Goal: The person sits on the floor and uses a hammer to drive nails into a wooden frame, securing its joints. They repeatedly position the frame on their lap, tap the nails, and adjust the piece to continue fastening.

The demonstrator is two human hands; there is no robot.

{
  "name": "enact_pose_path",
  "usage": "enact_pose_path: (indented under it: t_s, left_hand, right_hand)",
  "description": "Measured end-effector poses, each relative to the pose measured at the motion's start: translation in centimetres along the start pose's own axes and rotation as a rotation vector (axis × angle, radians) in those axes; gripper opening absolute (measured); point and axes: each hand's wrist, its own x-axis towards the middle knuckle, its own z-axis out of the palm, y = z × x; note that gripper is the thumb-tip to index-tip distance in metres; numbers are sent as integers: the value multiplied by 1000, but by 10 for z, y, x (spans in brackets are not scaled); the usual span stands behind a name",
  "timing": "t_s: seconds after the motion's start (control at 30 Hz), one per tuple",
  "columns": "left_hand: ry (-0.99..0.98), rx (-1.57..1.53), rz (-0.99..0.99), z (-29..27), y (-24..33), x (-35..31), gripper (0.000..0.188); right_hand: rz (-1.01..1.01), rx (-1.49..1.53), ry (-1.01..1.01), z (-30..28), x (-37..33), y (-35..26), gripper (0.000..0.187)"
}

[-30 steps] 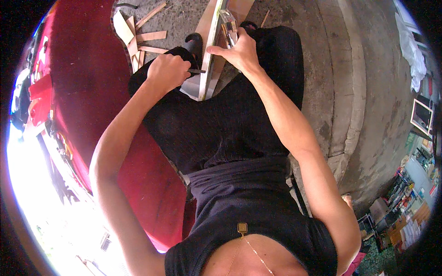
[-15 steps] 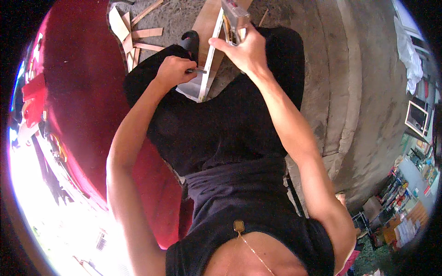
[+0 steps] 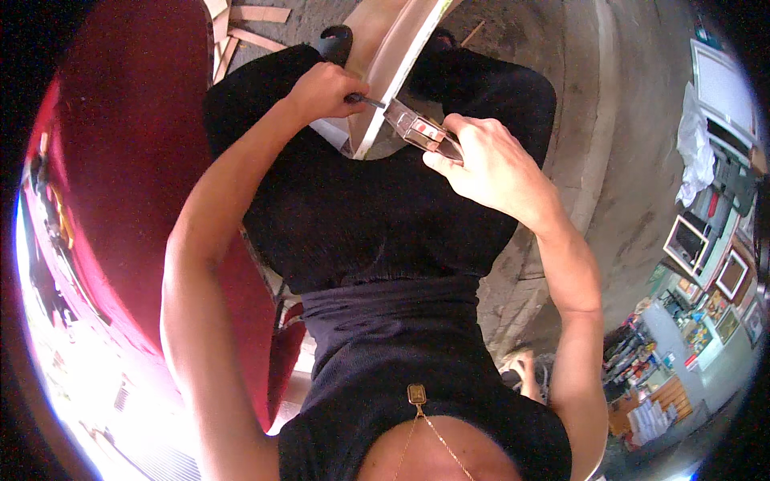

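Observation:
A long panel [image 3: 391, 68] with a pale, white edge stands tilted between my legs, its near end by my lap. My left hand [image 3: 325, 90] is closed around a thin dark tool [image 3: 366, 100], whose tip reaches the panel's edge; its exact kind is unclear. On the other side, my right hand [image 3: 499, 164] grips a silver metal staple gun [image 3: 419, 130]. The staple gun's nose is against or very close to the white edge, opposite the tool's tip. Part of its handle is hidden by my fingers.
Several wood strips [image 3: 258, 14] lie on the floor at the far left. A red surface [image 3: 128, 160] runs along my left side. Farther right stand picture frames [image 3: 686, 243], a white plastic bag [image 3: 696, 148] and cluttered goods. Behind my right arm a bare foot or leg [image 3: 525, 373] shows.
My right hand has brought the staple gun nearer and turned it toward the panel's edge. My left hand has shifted slightly up and right with the dark tool. The panel leans farther right.

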Motion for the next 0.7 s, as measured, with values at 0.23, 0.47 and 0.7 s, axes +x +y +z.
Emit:
enact_pose_path:
  t_s: [0.23, 0.47, 0.7]
  left_hand:
    - [42, -22, 13, 1, 1, 2, 19]
    - [29, -14, -6, 13, -5, -2, 25]
    - [17, -11, 10, 13, -5, -2, 25]
  right_hand:
    - [14, -112, -103, 9, 13, 1, 29]
    - [42, -104, -82, 7, 18, -7, 29]
    - [38, -106, -95, 9, 23, -9, 26]
